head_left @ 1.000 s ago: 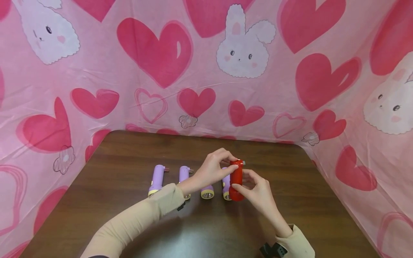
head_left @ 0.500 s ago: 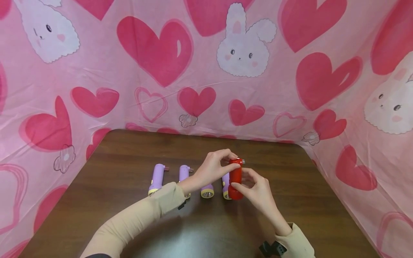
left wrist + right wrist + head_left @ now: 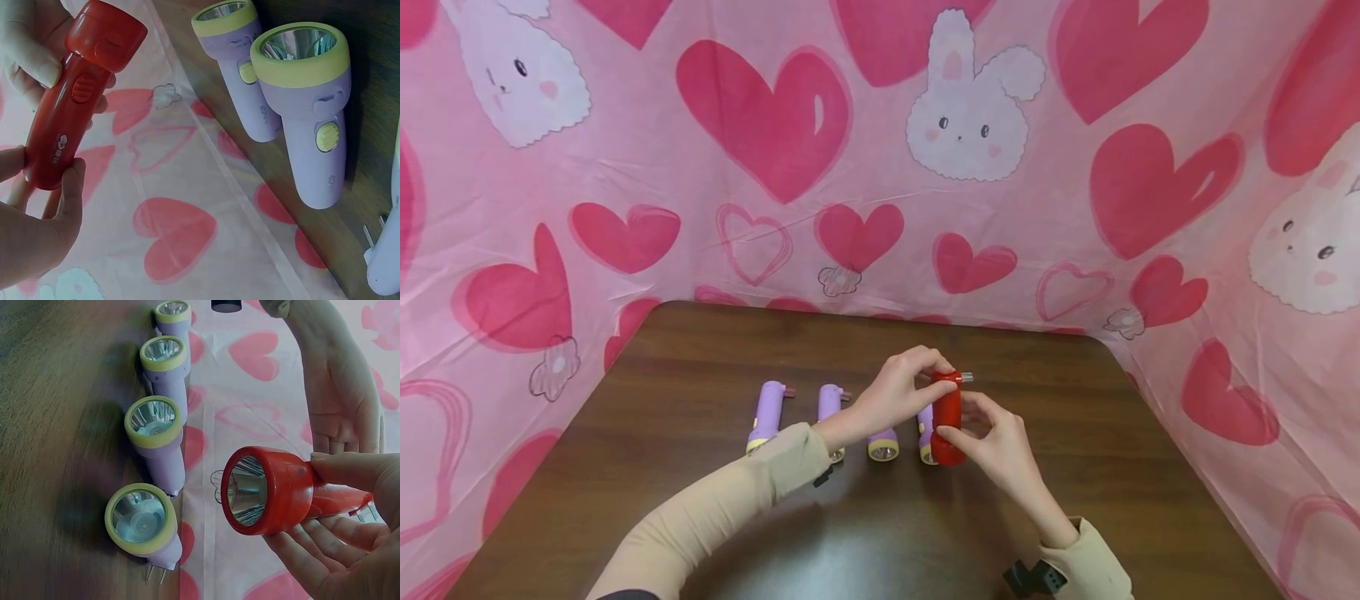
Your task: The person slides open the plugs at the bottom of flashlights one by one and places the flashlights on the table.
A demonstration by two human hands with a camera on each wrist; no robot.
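Note:
A red flashlight (image 3: 949,412) is held above the table by both hands, its lamp end down in the head view. Around its tail my left hand (image 3: 897,387) pinches with thumb and fingers. My right hand (image 3: 998,437) grips the body near the lamp head, thumb on the near side. Metal plug prongs (image 3: 967,377) stick out sideways from the tail. A ribbed switch (image 3: 82,88) shows on the body in the left wrist view. The clear lens (image 3: 247,490) faces the right wrist camera.
Several purple flashlights with yellow rims stand in a row on the brown wooden table (image 3: 1060,500), including a leftmost one (image 3: 767,414) and one (image 3: 927,437) just behind the red flashlight. My left forearm partly covers the row. A pink heart-and-rabbit cloth (image 3: 865,108) surrounds the table.
The prongs at the red flashlight's tail now show longer, pointing right. The flashlight has shifted very slightly left. Both hands keep nearly the same place, and the purple flashlights have not moved.

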